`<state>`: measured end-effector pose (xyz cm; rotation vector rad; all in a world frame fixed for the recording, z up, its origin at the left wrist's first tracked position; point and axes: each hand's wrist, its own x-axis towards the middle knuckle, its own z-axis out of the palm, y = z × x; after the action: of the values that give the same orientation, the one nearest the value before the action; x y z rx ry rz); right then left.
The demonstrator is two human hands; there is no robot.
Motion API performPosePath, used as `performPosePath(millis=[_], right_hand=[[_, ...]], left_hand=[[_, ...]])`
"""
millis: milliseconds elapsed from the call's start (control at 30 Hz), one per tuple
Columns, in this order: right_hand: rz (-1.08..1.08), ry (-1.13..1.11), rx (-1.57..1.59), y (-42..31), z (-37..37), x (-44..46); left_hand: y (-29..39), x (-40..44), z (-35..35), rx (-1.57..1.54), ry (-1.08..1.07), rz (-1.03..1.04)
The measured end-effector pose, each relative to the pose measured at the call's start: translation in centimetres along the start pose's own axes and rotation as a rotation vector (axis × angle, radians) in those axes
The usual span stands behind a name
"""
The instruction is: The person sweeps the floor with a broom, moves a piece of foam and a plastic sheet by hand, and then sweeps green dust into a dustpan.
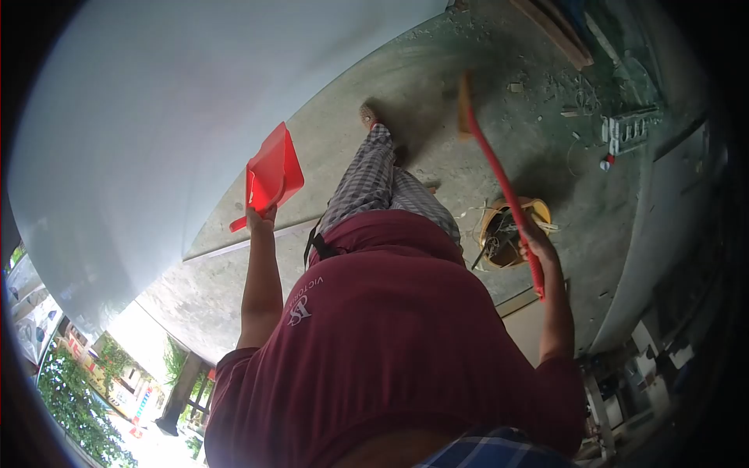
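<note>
My left hand point(261, 219) is closed around the handle of a red dustpan point(276, 165), which is held up off the floor with its pan pointing away from me. On the other side, my right hand point(537, 241) grips the long red handle of a broom point(497, 168). The broom's yellowish-brown head is blurred and lies at the far end, over the concrete floor point(437, 86). Behind the broom handle, near my right hand, stands a yellow bucket point(538, 209) with wires or strips and dark scraps in it.
Scattered bits of debris point(573, 93) lie on the floor at the far right. A pale slotted block point(626, 131) stands by the right edge, with long wooden boards point(554, 33) further back. A large pale curved surface point(172, 101) fills the left. Bright greenery point(74, 405) shows at lower left.
</note>
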<state>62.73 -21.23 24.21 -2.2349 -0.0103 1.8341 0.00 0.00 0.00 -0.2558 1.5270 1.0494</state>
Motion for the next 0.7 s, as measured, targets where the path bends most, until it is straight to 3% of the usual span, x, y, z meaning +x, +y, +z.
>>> performPosePath(millis=[100,167,267,367,467,500,633,700], right_hand=[[-0.008,-0.052,0.079,-0.6,3.7,-0.5],[-0.015,-0.097,0.054,0.3,3.1,2.2],[0.072,0.003,0.071,0.7,-1.5,6.0],[-0.182,0.081,-0.058,-1.3,-4.6,7.9],[-0.238,0.120,-0.076,-0.8,-7.7,10.4],[-0.310,0.134,-0.101,-0.7,-8.1,9.5],[-0.178,0.128,-0.108,-4.6,-4.2,2.4],[-0.068,-0.009,-0.009,-7.0,-0.4,-0.9]], left_hand=[[0.2,0.1,0.8,-0.016,0.097,-0.028],[0.1,1.5,0.2,-0.145,0.124,-0.174],[-0.6,-1.0,2.8,-0.153,0.128,-0.124],[-0.1,-0.7,2.6,-0.174,0.031,-0.083],[1.2,-1.2,3.6,-0.148,0.019,-0.080],[1.4,-1.4,3.9,-0.127,0.054,-0.068],[1.6,-1.7,4.7,-0.062,0.134,-0.039],[1.6,-0.3,3.8,-0.118,-0.001,-0.027]])
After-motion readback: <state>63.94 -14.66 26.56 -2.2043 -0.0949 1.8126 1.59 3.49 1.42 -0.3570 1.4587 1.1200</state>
